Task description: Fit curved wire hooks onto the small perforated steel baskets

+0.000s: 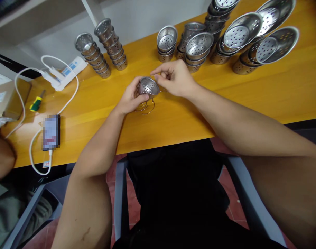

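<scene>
My left hand [134,97] is wrapped round a small perforated metal cup [149,87], with the thumb on its near side. The cup's mouth tilts up toward me. Thin curved wires [150,110] show under and beside the cup; how they join it is hidden. Close to the cup's right rim is my right hand [175,79], its index finger and thumb drawn together in a pinch. Whatever lies between those fingertips is too small to make out. A short wire end [163,90] sticks out just below this hand.
Two leaning stacks of small perforated cups [97,57] stand at the back left. Several stacks of larger ones [196,48] line the back right. On the left are a power strip [72,71], a screwdriver [36,103], a cabled phone [51,133] and another person's arm [1,152].
</scene>
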Demonstrator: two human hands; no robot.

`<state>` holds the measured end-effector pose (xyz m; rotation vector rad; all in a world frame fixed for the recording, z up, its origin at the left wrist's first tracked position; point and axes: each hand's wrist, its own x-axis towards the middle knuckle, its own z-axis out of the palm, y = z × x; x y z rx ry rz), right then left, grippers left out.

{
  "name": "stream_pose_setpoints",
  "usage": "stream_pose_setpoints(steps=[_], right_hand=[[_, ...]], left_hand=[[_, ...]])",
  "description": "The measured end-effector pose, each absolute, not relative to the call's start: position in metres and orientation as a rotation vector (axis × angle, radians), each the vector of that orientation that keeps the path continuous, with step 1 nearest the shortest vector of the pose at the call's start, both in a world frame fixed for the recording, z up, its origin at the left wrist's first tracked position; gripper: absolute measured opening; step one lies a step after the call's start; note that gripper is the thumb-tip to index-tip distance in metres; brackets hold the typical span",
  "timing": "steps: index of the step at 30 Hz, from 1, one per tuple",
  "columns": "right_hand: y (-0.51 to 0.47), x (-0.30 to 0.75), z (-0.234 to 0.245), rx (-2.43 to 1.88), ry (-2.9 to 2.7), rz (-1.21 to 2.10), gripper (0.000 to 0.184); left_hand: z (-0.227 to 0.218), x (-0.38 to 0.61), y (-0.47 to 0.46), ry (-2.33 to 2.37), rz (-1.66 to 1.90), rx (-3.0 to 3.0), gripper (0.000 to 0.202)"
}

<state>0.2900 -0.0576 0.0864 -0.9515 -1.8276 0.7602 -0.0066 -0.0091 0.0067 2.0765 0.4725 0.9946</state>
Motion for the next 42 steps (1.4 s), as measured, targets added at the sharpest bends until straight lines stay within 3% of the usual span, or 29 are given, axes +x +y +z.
stream_pose_setpoints(steps=[7,16,22,26,36,42], right_hand=[[-0.066,0.272,0.080,-0.878,-1.764,0.836,0.022],[-0.072,0.273,0.095,-0.726,-1.689,1.063,0.024],[-0.068,0.296,0.109,-0.536,-1.830,1.340,0.058],[-0.070,0.295,0.111,-0.506,-1.827,1.378,0.067],[-0.076,0.283,0.109,-0.617,-1.755,1.252,0.076],[-0.073,0.280,0.107,-0.651,-1.754,1.258,0.069]], left_hand=[[0.020,0.015,-0.035,0.704,1.082,2.139,0.125],[0.038,0.026,-0.046,0.857,1.148,1.968,0.107],[0.031,0.018,-0.041,0.788,1.084,1.852,0.096],[0.028,0.016,-0.038,0.764,1.084,1.876,0.102],[0.032,0.013,-0.039,0.791,1.128,1.973,0.102],[0.033,0.012,-0.038,0.777,1.118,1.978,0.102]])
